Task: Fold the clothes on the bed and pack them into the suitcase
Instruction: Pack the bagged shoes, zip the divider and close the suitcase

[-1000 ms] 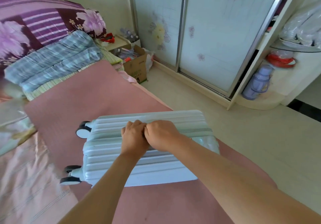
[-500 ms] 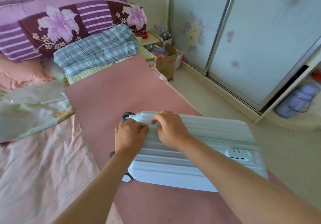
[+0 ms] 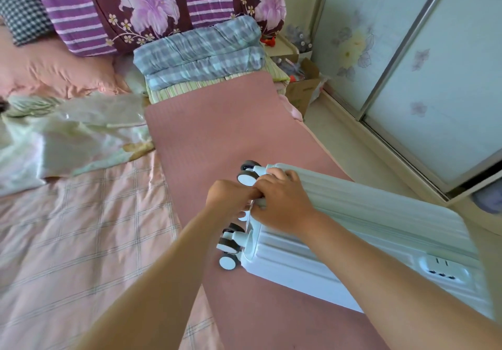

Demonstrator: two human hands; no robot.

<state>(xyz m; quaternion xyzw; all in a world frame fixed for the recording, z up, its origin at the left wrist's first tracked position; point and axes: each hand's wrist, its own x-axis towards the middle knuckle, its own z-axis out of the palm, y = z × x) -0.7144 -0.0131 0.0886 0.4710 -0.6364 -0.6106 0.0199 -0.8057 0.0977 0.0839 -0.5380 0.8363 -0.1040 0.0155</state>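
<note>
A pale mint hard-shell suitcase (image 3: 366,213) lies closed on a pink mat (image 3: 217,132) on the bed, its wheels pointing left. My left hand (image 3: 228,197) is curled at the wheel end and pinches at the zipper seam between the wheels; the pull itself is hidden. My right hand (image 3: 282,203) grips the same end of the shell from above, fingers curled over its edge. A crumpled pale green and white garment (image 3: 68,137) lies loose on the bed to the left.
A folded blue plaid blanket (image 3: 201,50) and a purple floral quilt (image 3: 163,4) are stacked at the head of the bed. A cardboard box (image 3: 304,88) stands on the floor beside the bed. Sliding wardrobe doors (image 3: 434,64) run along the right.
Both hands have travelled along the suitcase's seam from its middle to the wheel end. My view has swung left, bringing more of the bed into sight.
</note>
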